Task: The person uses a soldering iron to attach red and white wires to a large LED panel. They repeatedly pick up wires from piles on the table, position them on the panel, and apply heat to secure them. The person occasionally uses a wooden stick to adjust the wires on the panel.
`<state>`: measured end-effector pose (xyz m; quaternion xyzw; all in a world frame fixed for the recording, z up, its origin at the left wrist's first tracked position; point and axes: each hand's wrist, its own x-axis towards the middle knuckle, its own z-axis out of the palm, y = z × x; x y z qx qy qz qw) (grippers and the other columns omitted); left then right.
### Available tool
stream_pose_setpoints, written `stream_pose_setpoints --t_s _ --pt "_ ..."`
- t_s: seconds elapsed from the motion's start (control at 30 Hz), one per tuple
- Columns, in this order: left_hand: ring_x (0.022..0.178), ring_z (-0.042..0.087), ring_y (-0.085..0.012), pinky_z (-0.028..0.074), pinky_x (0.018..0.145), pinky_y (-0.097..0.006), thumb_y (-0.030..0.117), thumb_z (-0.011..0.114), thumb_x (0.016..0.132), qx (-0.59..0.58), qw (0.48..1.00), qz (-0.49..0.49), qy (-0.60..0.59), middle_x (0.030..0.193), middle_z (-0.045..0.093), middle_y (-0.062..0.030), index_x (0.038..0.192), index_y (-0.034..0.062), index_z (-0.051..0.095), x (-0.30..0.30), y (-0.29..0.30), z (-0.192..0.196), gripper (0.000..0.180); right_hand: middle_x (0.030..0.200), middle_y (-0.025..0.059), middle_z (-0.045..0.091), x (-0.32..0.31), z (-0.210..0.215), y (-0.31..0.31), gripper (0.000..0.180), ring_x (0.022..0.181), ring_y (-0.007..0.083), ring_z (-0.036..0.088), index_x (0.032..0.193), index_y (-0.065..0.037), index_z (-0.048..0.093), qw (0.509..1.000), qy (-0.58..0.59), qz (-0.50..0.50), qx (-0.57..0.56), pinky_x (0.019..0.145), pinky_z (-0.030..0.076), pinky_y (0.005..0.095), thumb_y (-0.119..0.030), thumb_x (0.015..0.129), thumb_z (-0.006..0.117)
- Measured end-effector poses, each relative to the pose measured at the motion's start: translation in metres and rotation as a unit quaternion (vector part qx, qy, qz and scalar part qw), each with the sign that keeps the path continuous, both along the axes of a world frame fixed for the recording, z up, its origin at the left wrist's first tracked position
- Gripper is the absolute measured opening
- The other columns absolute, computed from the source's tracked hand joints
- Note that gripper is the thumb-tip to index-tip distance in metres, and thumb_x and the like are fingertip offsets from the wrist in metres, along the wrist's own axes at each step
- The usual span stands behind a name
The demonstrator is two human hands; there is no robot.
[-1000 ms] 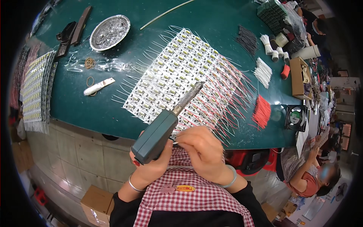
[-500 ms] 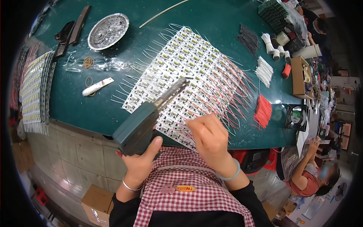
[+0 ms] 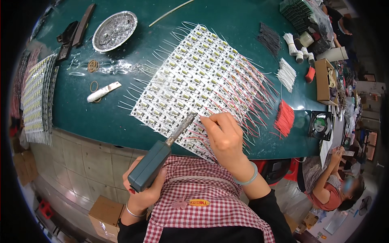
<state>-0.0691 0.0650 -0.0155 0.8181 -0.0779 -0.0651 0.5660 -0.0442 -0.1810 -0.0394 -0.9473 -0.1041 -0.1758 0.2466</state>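
Note:
A large white panel of small circuit boards (image 3: 194,77) lies on the green table (image 3: 101,121), with white wires on its left side and red wires (image 3: 247,97) on its right. My left hand (image 3: 142,192) grips a dark green soldering iron (image 3: 156,162) whose metal tip touches the panel's near edge. My right hand (image 3: 223,135) rests on that edge just right of the tip, fingers pinched on a thin red wire.
A round metal dish (image 3: 114,30) sits at the back left, stacked board strips (image 3: 36,97) at the far left. Bundles of red wires (image 3: 285,118), white wires (image 3: 287,73) and black wires (image 3: 269,38) lie right. Another person (image 3: 332,182) sits at the lower right.
The soldering iron has swung down from near my chest so its tip meets the panel edge. My right hand has moved forward from beside the iron onto the panel's wires.

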Motion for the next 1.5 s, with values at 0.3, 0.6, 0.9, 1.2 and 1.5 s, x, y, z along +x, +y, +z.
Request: stream_pose_setpoints --t_s 0.3,0.6,0.9,1.2,1.5 --pt "0.079 0.069 -0.0246 0.054 0.067 -0.031 -0.003 0.076 0.077 0.002 1.000 -0.013 0.020 0.096 0.069 -0.0165 0.098 -0.0054 0.069 -0.003 0.001 -0.005 0.023 0.086 0.0097 0.058 0.000 0.001 0.000 0.029 0.077 0.0262 0.058 0.100 0.003 0.068 1.000 0.011 -0.004 -0.005 0.060 0.050 0.0360 0.004 0.071 0.065" --pt "0.074 0.067 -0.0239 0.053 0.064 -0.031 -0.004 0.076 0.075 0.032 0.999 -0.024 -0.009 0.093 0.068 -0.0158 0.095 -0.0049 0.068 0.000 -0.002 -0.003 0.021 0.087 0.0098 0.059 0.000 0.000 0.001 0.030 0.077 0.0259 0.058 0.101 0.003 0.068 1.000 0.006 0.000 -0.004 0.059 0.050 0.0356 0.004 0.071 0.065" --pt "0.070 0.066 -0.0240 0.052 0.060 -0.031 -0.003 0.077 0.074 0.042 0.999 -0.024 -0.022 0.088 0.067 -0.0156 0.092 -0.0055 0.069 0.002 -0.003 -0.003 0.020 0.088 0.0097 0.059 0.000 0.000 0.000 0.032 0.077 0.0257 0.057 0.102 0.003 0.068 1.000 0.007 0.003 -0.015 0.057 0.049 0.0353 0.004 0.070 0.066" --pt "0.076 0.069 -0.0264 0.054 0.064 -0.032 -0.003 0.076 0.074 0.005 1.000 0.008 0.001 0.091 0.069 -0.0171 0.096 -0.0070 0.071 -0.007 0.004 -0.006 0.023 0.089 0.0098 0.059 0.000 0.000 0.000 0.030 0.077 0.0259 0.057 0.100 0.002 0.067 1.000 0.006 0.003 -0.019 0.058 0.049 0.0355 0.003 0.070 0.065" --pt "0.082 0.070 -0.0272 0.056 0.069 -0.033 -0.002 0.076 0.075 -0.021 0.999 0.036 -0.034 0.097 0.070 -0.0196 0.099 -0.0088 0.070 -0.007 0.004 -0.008 0.026 0.086 0.0087 0.060 -0.007 0.034 -0.001 0.032 0.078 0.0259 0.058 0.100 0.001 0.068 0.999 -0.022 -0.027 0.012 0.063 0.050 0.0345 0.006 0.068 0.066"
